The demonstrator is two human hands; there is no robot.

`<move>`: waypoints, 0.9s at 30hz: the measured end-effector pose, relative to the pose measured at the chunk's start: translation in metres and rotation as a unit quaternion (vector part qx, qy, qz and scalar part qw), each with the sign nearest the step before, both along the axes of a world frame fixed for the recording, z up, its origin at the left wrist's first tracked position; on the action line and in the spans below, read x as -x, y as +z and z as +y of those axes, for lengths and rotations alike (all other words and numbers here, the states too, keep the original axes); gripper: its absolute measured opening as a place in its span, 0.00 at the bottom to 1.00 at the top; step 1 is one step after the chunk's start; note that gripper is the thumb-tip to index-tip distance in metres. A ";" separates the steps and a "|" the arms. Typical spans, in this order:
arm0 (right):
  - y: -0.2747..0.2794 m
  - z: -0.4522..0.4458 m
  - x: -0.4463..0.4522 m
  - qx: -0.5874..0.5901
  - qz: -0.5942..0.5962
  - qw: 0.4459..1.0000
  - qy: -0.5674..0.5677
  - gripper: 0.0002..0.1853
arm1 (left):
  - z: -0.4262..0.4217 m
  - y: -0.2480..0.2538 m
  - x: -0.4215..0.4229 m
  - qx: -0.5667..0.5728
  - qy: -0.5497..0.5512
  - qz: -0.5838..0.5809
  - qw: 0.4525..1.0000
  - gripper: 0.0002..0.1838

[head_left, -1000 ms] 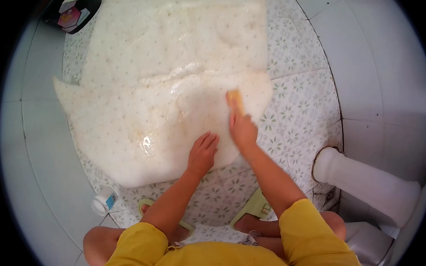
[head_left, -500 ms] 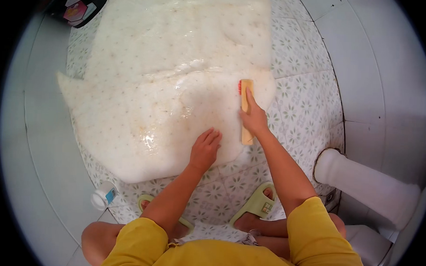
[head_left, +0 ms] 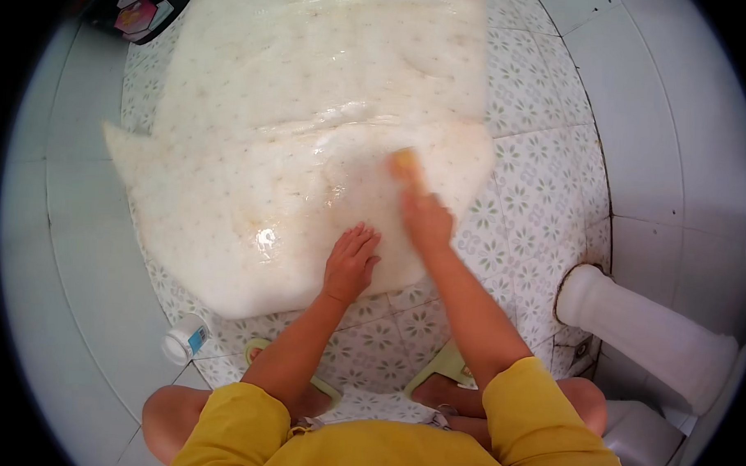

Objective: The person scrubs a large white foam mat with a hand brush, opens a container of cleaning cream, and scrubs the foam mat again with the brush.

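A wet, cream-coloured mat with small dots is spread over the tiled floor, shiny with water in places. My right hand grips a yellow scrubbing brush over the mat's right part; both are smeared by motion, and the bristles do not show. My left hand lies flat on the mat near its front edge, fingers stretched out, holding nothing.
A white jar with a blue label lies at the left on the floor. A white pedestal stands at the right. A dark container with a pink label is at the upper left. Green slippers are on my feet.
My right hand has swept the brush leftward over the mat and tilted it. The left hand has shifted slightly left, still on the mat. The view has moved a little.
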State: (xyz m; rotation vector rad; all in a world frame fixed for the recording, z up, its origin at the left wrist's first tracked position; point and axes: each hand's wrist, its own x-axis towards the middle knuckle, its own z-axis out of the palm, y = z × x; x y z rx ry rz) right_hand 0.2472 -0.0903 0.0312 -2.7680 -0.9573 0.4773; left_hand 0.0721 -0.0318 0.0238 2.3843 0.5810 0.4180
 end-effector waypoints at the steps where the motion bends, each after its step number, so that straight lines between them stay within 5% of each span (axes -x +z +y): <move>1: 0.007 -0.004 -0.017 0.025 -0.025 0.997 -0.064 0.27 | -0.001 0.001 0.000 0.014 -0.001 -0.011 1.000 0.21; 5: 0.013 0.019 0.018 0.024 0.011 0.995 -0.096 0.27 | -0.003 -0.003 0.000 0.015 0.000 -0.013 1.000 0.20; 10: 0.023 0.040 0.055 0.007 0.071 0.992 0.105 0.22 | -0.003 -0.012 0.007 -0.005 -0.013 0.032 0.999 0.21; 11: -0.011 0.026 0.037 0.020 -0.028 0.993 0.111 0.19 | -0.003 -0.010 0.006 -0.006 -0.013 0.031 0.999 0.21; 13: -0.008 0.007 -0.015 0.026 0.004 0.998 -0.062 0.19 | -0.002 0.003 -0.001 0.008 -0.006 -0.001 1.000 0.18; 16: 0.009 0.007 -0.017 0.028 -0.053 0.990 -0.129 0.26 | -0.003 0.001 -0.001 0.003 -0.002 -0.006 1.000 0.19; 22: 0.016 0.040 0.057 -0.016 0.035 0.994 0.106 0.24 | -0.003 -0.013 0.007 -0.034 -0.022 0.046 0.998 0.22; 24: -0.007 0.023 0.005 0.068 0.012 0.997 0.032 0.25 | -0.003 -0.004 0.003 -0.017 -0.017 0.026 0.999 0.21; 27: 0.025 0.010 -0.026 0.035 0.000 0.995 -0.098 0.26 | -0.003 0.000 0.002 -0.005 -0.012 0.012 1.000 0.19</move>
